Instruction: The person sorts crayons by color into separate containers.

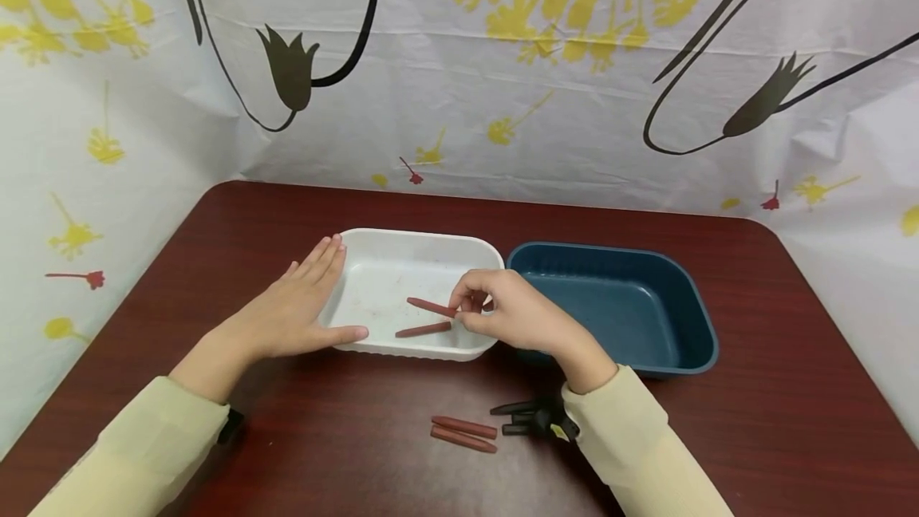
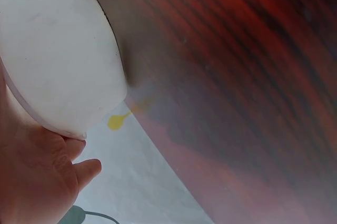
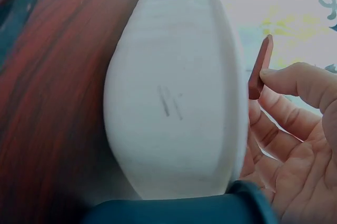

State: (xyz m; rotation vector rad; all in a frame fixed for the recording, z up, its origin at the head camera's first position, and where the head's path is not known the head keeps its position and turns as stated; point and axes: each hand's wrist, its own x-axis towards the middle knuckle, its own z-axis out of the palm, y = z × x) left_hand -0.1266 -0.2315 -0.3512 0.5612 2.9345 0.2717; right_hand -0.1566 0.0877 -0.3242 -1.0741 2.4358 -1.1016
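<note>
My left hand [image 1: 297, 305] rests over the left end of a white tray [image 1: 380, 262], its fingers straight along the rim and the thumb at the front edge. In the left wrist view, fingertips of that hand [image 2: 39, 171] lie at the tray's rim. My right hand [image 1: 506, 305] pinches a reddish-brown crayon-like stick [image 1: 428, 306] by one end, over the tray's right part. A second such stick [image 1: 424, 330] lies inside, near the front wall. The right wrist view shows the held faceted stick [image 3: 260, 69] between thumb and fingers, beside the tray's outer wall [image 3: 174, 77].
A dark blue tray [image 1: 707, 317] stands right beside the white one. Two more reddish-brown sticks [image 1: 463, 434] lie side by side on the dark red wooden table [image 1: 345, 437], nearer me. A black device [image 1: 546, 419] shows by my right cuff. A patterned sheet [image 1: 445, 86] hangs behind the table.
</note>
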